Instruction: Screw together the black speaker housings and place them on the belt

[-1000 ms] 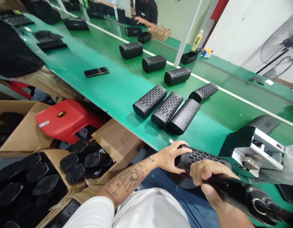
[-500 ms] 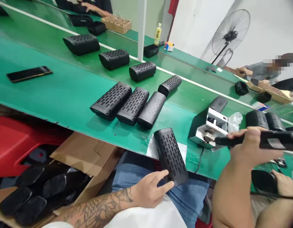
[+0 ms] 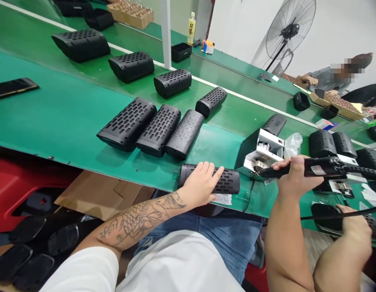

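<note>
A black slotted housing (image 3: 230,180) lies lengthwise along the near edge of the green table. Over its middle is my left hand (image 3: 202,184), fingers across the slotted face and thumb at the near side. My right hand (image 3: 293,176) grips a black electric screwdriver (image 3: 312,167) held roughly level. Its tip reaches the front of a silver-and-black screw feeder (image 3: 262,152); the exact contact is too small to make out. Under the housing, part of a pale sheet (image 3: 223,198) shows.
Three slotted housings (image 3: 159,129) stand side by side left of the feeder, with more on the green belt (image 3: 93,75) behind. A phone (image 3: 14,87) lies far left. At right, a co-worker's hand (image 3: 354,223) is near a dark part. An open carton (image 3: 99,194) sits below.
The housing has turned from slanting over the table edge to lying along it. My left hand has moved from its lower end onto its middle. The screwdriver tip stays at the feeder.
</note>
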Motion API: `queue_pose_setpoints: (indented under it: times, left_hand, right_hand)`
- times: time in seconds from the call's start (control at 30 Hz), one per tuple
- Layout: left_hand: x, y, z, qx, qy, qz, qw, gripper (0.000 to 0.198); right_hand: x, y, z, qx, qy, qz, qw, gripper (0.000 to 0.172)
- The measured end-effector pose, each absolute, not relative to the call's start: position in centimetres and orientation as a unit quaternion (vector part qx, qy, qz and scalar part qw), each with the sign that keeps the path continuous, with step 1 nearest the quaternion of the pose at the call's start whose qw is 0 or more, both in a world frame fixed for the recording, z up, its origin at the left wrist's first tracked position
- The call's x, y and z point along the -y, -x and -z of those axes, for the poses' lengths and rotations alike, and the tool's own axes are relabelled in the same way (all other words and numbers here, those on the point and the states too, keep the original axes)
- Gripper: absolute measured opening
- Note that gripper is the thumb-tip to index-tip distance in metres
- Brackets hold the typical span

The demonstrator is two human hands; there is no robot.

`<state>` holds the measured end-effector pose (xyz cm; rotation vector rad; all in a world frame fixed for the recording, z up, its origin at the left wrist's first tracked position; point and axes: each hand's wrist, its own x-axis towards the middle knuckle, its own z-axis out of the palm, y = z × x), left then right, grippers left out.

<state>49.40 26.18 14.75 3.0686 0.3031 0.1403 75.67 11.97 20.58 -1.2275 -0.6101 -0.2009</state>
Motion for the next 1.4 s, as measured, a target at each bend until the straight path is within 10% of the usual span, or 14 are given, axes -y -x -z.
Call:
queue_pose_setpoints:
  times: [0.33,1.4]
  left_hand:
    - [-28.6,-47.5,-16.3,-0.113,-0.991,0.034,0.069,0.111]
    - [-28.1,-47.9,-16.9,-0.118,-0.988,0.064,0.078,0.108]
  right_hand:
    - [-7.9,-68.5,-23.0,0.55,0.388,-0.187,0.716,0.028]
    - [-10.1,-67.5,-20.5,0.606,0.379,-0.222,0.663,0.011]
